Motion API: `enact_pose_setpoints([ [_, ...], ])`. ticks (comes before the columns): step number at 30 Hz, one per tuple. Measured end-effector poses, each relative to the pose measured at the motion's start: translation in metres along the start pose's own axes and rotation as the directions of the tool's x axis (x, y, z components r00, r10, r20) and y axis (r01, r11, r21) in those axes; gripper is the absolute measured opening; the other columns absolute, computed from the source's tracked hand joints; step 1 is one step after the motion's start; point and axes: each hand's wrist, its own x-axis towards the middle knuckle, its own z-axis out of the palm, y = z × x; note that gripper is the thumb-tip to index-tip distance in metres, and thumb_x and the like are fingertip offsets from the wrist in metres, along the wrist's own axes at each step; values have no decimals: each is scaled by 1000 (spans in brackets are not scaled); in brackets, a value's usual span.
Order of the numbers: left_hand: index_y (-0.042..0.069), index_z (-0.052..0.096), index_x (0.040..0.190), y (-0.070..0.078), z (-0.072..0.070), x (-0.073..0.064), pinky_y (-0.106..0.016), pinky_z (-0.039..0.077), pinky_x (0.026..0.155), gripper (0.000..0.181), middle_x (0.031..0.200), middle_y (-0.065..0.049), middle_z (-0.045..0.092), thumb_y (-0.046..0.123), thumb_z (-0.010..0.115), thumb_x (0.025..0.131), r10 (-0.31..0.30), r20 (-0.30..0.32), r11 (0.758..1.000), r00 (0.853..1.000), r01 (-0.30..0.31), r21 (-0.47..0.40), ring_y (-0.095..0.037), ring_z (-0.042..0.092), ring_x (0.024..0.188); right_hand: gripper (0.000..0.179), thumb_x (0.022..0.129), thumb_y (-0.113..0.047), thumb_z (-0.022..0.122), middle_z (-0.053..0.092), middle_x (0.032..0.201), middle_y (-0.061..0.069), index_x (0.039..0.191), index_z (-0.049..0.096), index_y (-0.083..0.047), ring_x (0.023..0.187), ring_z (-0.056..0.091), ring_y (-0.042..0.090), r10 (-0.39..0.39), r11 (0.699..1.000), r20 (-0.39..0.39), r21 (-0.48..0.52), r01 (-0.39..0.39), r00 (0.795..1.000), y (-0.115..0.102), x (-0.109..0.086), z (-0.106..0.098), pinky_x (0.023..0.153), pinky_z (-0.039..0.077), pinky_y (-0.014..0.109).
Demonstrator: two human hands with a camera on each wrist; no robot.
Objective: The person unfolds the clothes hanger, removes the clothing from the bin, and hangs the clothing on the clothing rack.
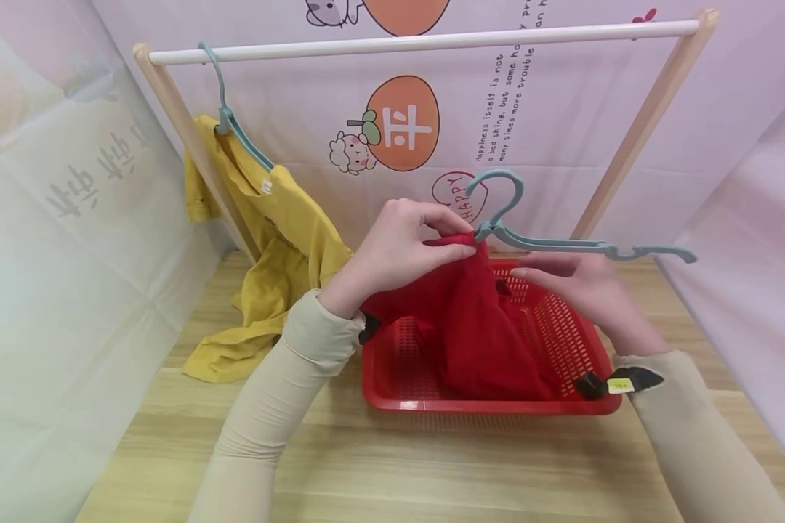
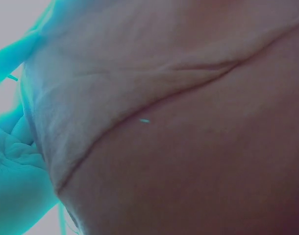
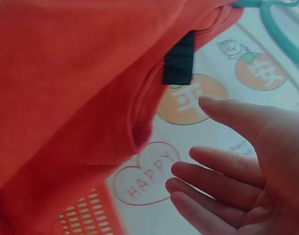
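Note:
My left hand [image 1: 395,250] pinches the top edge of a red garment [image 1: 480,338] beside the neck of a teal hanger [image 1: 543,245]. One hanger arm goes into the cloth; the other sticks out bare to the right. Below that bare arm is my right hand [image 1: 592,290], its fingers extended and holding nothing. The right wrist view shows a black label [image 3: 179,61] inside the garment's neckline, with my right hand apart from the cloth. Cloth [image 2: 164,147] fills most of the left wrist view and hides the left fingers. The garment's lower part hangs into a red basket [image 1: 405,405].
A yellow shirt [image 1: 294,218] hangs on another teal hanger [image 1: 245,138] at the left end of a rack with a white rail [image 1: 425,45] and wooden posts. Its hem lies on the wooden tabletop [image 1: 340,465]. Printed cloth walls stand behind and at both sides.

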Motion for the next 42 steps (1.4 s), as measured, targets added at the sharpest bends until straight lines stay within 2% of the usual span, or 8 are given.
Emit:
enact_pose_setpoints([
  [4, 12, 80, 103, 0, -1, 0, -20, 54, 81, 16, 89, 11, 74, 18, 82, 88, 2, 3, 1000, 1000, -2, 25, 1, 66, 84, 66, 86, -61, 73, 67, 127, 8, 138, 65, -21, 116, 60, 31, -37, 999, 57, 5, 36, 998, 5, 15, 9, 86, 57, 44],
  [9, 12, 80, 103, 0, -1, -1, -22, 55, 80, 16, 89, 11, 74, 18, 82, 88, -2, 9, 1000, 1000, 2, 30, 0, 66, 84, 49, 93, -41, 75, 72, 117, 13, 129, 71, -9, 110, 64, 33, -137, 988, 72, -58, 141, 988, 14, 30, 21, 89, 56, 49],
  [19, 11, 80, 103, -2, -1, -2, -20, 54, 80, 16, 89, 10, 74, 18, 82, 88, -12, 7, 999, 1000, 12, 49, 0, 65, 84, 42, 93, -33, 77, 73, 113, 12, 124, 73, -5, 105, 65, 32, -130, 989, 73, -67, 135, 989, 28, 38, 25, 87, 58, 45],
  [27, 9, 79, 101, -6, -4, -5, -21, 55, 83, 15, 88, 9, 74, 15, 83, 87, -16, -8, 1000, 1000, 16, 20, 0, 66, 83, 36, 97, -22, 71, 67, 118, 21, 123, 71, 3, 106, 57, 34, -71, 992, 58, -100, 77, 996, 42, 33, -1, 79, 58, 37],
  [31, 9, 79, 100, -8, -4, -6, -20, 55, 83, 14, 89, 9, 74, 14, 82, 87, -25, -4, 1000, 1000, 25, 15, -1, 66, 83, 40, 97, -25, 71, 70, 115, 20, 124, 69, 5, 100, 66, 34, -68, 993, 7, -96, 68, 998, 51, 26, -19, 78, 58, 35],
  [35, 8, 79, 100, -10, -5, -7, -19, 55, 83, 14, 89, 8, 74, 12, 82, 87, -31, -3, 999, 1000, 31, 15, -1, 66, 83, 50, 97, -34, 73, 75, 106, 12, 128, 67, 4, 88, 74, 22, -53, 997, -40, -55, 51, 998, 59, 17, -38, 96, 50, 56],
  [38, 8, 79, 100, -12, -5, -7, -18, 55, 83, 14, 89, 8, 74, 12, 82, 88, -33, 2, 999, 999, 33, 21, -1, 67, 83, 48, 94, -40, 74, 77, 99, 0, 128, 71, -6, 83, 74, 12, -7, 1000, -63, 9, 8, 998, 64, 12, -51, 100, 40, 65],
  [42, 8, 79, 101, -14, -5, -8, -18, 54, 83, 14, 89, 7, 75, 12, 82, 88, -31, 11, 999, 999, 31, 37, -1, 67, 83, 20, 95, -37, 75, 76, 90, -11, 111, 80, -26, 81, 74, 8, -11, 997, -107, 71, 18, 994, 69, 7, -62, 93, 51, 31],
])
